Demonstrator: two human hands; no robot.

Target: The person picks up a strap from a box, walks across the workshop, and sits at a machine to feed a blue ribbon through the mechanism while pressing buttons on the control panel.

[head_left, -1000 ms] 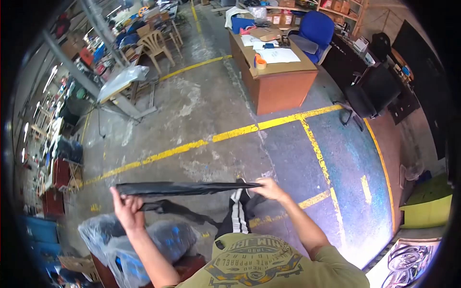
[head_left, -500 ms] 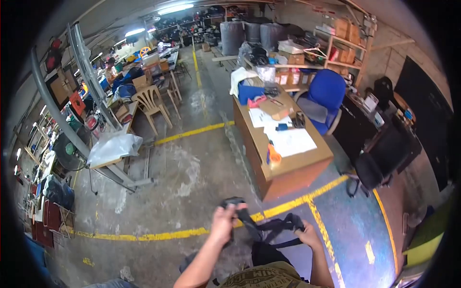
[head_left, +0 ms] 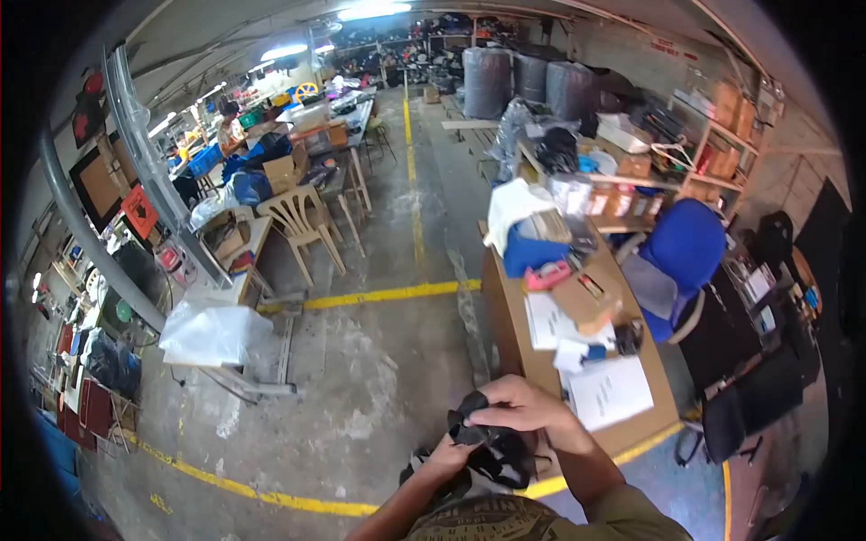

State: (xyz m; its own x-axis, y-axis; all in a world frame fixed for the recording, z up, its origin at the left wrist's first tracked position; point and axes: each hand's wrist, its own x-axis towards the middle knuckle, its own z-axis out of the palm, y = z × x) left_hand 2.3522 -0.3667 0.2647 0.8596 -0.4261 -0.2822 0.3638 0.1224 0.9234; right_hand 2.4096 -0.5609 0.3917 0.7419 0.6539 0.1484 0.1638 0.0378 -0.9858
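Note:
Both hands are close together in front of my body, working on a bundle of black webbing straps (head_left: 507, 458). My right hand (head_left: 519, 404) is over the top, its thumb and fingers closed on a dark strap end. Just below it and to the left, my left hand (head_left: 448, 457) grips the same strap from underneath, with its fingertips partly hidden behind the black material. Loose dark loops hang below the hands against my olive shirt (head_left: 622, 509).
A wooden desk (head_left: 663, 392) with papers, a blue bin (head_left: 534, 251) and a cardboard piece stands at my right front. Behind it is a blue office chair (head_left: 690, 243). To the left are a plastic chair (head_left: 302, 225) and a bag-covered table end (head_left: 212, 335). Yellow lines mark the floor.
My right hand has moved left and up, from holding the straps apart to meeting my left hand. The straps are now bunched together. The view has shifted closer to the desk.

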